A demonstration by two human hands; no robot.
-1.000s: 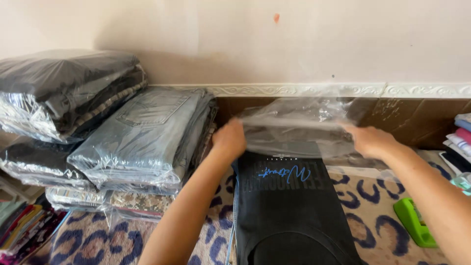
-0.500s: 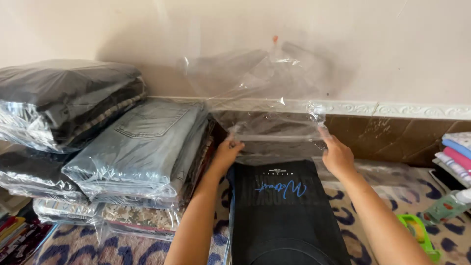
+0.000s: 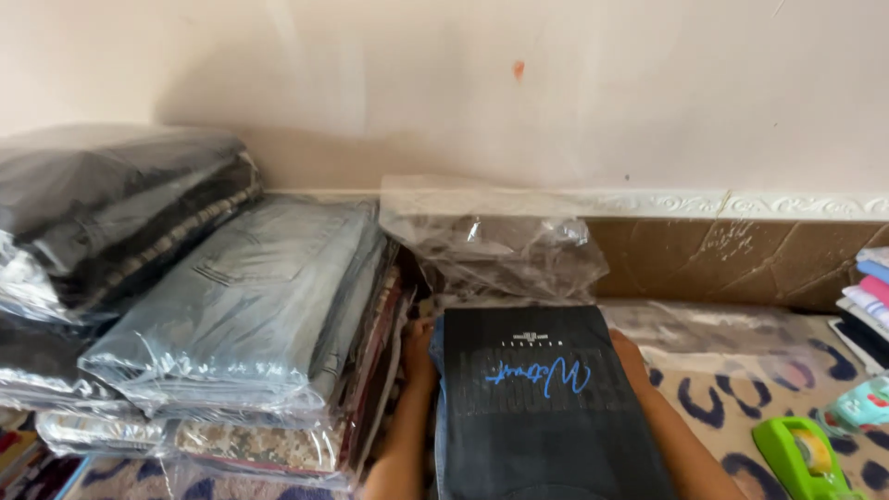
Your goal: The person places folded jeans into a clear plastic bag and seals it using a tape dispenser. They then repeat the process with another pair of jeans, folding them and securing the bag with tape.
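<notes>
A folded black shirt (image 3: 546, 407) with blue script on its front lies on a spotted cloth in front of me. My left hand (image 3: 419, 356) grips its left edge and my right hand (image 3: 630, 356) grips its right edge; the fingers of both are mostly hidden by the shirt. A clear empty plastic bag (image 3: 495, 245) stands crumpled just beyond the shirt's far end, leaning against the wall. Neither hand touches the bag.
Stacks of folded clothes in clear bags (image 3: 250, 306) fill the left, with a darker pile (image 3: 111, 213) behind. A green tape dispenser (image 3: 801, 458) lies at the lower right, and folded coloured clothes (image 3: 870, 287) sit at the right edge. The spotted cloth (image 3: 732, 389) covers the floor.
Both hands let go of the plastic bag they held up and spread open, and dropped to the sides of the black shirt. The bag sagged down against the wall.
</notes>
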